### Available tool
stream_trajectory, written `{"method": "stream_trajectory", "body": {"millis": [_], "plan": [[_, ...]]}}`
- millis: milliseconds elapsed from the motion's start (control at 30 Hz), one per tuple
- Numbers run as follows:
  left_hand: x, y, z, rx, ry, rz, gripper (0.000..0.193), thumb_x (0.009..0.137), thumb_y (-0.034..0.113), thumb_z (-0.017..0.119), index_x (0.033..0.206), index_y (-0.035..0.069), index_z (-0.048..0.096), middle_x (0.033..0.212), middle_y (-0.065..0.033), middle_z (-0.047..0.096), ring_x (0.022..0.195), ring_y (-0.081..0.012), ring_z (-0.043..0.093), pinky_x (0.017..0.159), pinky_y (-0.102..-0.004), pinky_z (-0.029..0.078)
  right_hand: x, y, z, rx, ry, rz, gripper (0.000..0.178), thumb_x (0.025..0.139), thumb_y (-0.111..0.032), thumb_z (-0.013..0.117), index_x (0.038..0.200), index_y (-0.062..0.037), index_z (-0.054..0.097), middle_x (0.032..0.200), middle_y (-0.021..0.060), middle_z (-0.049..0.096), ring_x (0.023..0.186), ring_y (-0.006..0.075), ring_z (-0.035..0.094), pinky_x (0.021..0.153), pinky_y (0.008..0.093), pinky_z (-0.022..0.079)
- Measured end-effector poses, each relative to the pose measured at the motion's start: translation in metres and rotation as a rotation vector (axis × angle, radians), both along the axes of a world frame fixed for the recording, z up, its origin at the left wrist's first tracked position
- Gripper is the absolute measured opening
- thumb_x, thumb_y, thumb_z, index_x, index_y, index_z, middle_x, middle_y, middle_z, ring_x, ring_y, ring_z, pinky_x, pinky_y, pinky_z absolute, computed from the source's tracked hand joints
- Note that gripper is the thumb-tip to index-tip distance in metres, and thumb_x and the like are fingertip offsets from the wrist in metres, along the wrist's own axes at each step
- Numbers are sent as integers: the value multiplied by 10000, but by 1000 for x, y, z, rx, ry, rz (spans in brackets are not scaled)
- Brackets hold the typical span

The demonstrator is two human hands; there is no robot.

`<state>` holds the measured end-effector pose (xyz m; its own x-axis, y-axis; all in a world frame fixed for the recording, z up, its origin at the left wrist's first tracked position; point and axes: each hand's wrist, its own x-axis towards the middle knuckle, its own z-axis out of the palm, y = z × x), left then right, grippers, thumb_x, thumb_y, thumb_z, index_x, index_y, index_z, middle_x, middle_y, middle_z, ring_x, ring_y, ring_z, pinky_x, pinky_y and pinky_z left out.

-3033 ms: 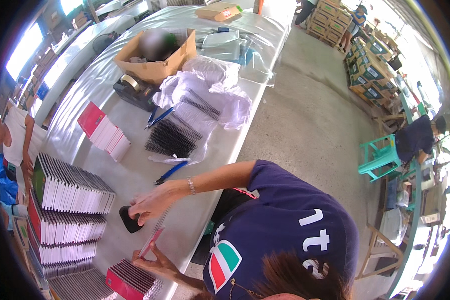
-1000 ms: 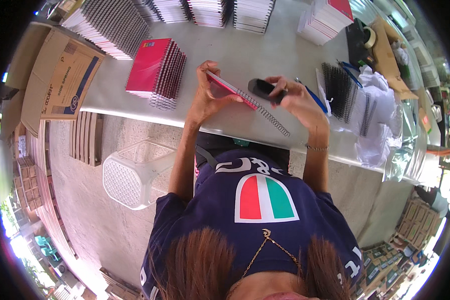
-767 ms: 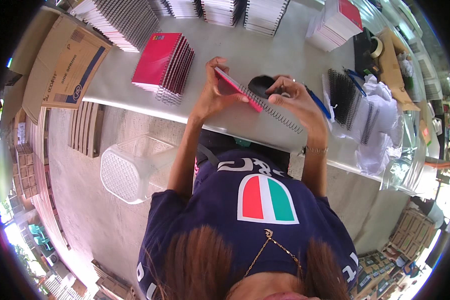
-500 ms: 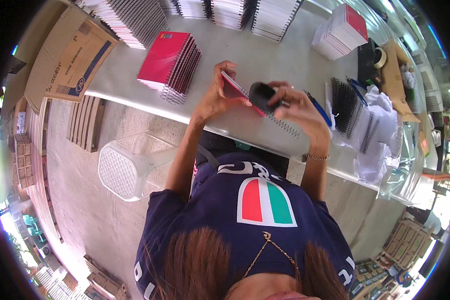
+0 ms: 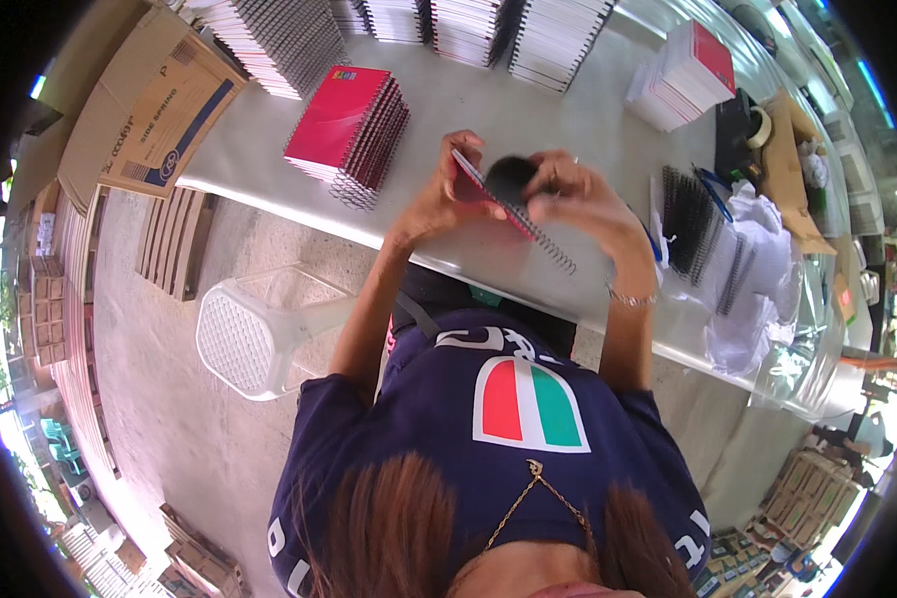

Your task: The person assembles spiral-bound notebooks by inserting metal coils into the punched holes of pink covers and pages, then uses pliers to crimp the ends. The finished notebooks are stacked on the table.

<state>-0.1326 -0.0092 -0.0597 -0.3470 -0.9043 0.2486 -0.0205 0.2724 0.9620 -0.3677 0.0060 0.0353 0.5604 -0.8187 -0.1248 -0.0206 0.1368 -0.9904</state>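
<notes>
My left hand point(image 5: 437, 207) grips a thin red notebook point(image 5: 481, 186) by its edge, thumb on one side and fingers on the other, tilted above the table. From the notebook's lower right end sticks out a length of dark spiral wire point(image 5: 556, 254). Held in my right hand point(image 5: 590, 204) is a black rounded object point(image 5: 509, 179), right beside the notebook's bound edge; both are smeared by motion, and its kind is unclear. Whether it touches the wire, I cannot tell. To the left lies a stack of red spiral notebooks point(image 5: 337, 118).
Tall stacks of spiral-bound books point(image 5: 563, 40) line the far side. Unbound red-topped books point(image 5: 680, 80) stand far right. Loose black spirals point(image 5: 690, 224), crumpled white plastic point(image 5: 752, 289) and a tape roll point(image 5: 758, 128) lie right. A cardboard box point(image 5: 154, 120) and white stool point(image 5: 237, 339) are left.
The black object has shifted slightly left along the notebook's edge with my right hand. Less of the spiral wire sticks out past the notebook. My left hand keeps its grip.
</notes>
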Motion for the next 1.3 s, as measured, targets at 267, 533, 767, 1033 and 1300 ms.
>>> {"method": "stream_trajectory", "body": {"millis": [267, 533, 767, 1033, 1300], "plan": [[-2, 5, 5, 20, 38, -22, 980, 607, 200, 954, 1348, 115, 318, 1085, -47, 446, 1040, -168, 473, 910, -301, 417, 2, 1, -6, 2, -49, -5, 351, 778, -288, 841, 939, -34, 661, 1248, 41, 496, 1043, 124, 552, 886, 270, 451], [-2, 7, 16, 31, 94, -54, 947, 649, 160, 930, 1357, 89, 306, 1152, -75, 470, 1097, -175, 494, 967, -329, 417, 13, -6, -6, -103, 118, -42, 329, 786, -275, 832, 931, -27, 671, 1246, 55, 485, 1084, 144, 542, 927, 293, 443], [-17, 12, 15, -52, -37, 158, 772, 795, 192, 833, 1356, 59, 319, 1247, -91, 446, 1118, -203, 480, 974, -325, 404, 17, -22, -36, -411, 256, -388, 559, 839, -361, 777, 1282, -85, 577, 1241, 108, 550, 1097, 227, 557, 855, 353, 500], [-33, 36, 7, 17, 108, 384, 356, 992, 224, 595, 1249, 31, 441, 1205, -81, 484, 1050, -184, 503, 917, -315, 419, -49, 45, -81, -675, 1206, -840, 590, 870, -351, 720, 1385, -161, 503, 1306, 157, 525, 1197, 354, 494, 1050, 469, 321], [-22, 40, 15, -27, -83, 444, 300, 998, 295, 592, 1081, 8, 566, 898, -52, 576, 787, -120, 519, 716, -268, 441, -41, 74, -70, -738, 838, -921, 450, 902, -204, 670, 1318, -74, 556, 1183, 144, 589, 1157, 309, 518, 1038, 454, 347]]}}
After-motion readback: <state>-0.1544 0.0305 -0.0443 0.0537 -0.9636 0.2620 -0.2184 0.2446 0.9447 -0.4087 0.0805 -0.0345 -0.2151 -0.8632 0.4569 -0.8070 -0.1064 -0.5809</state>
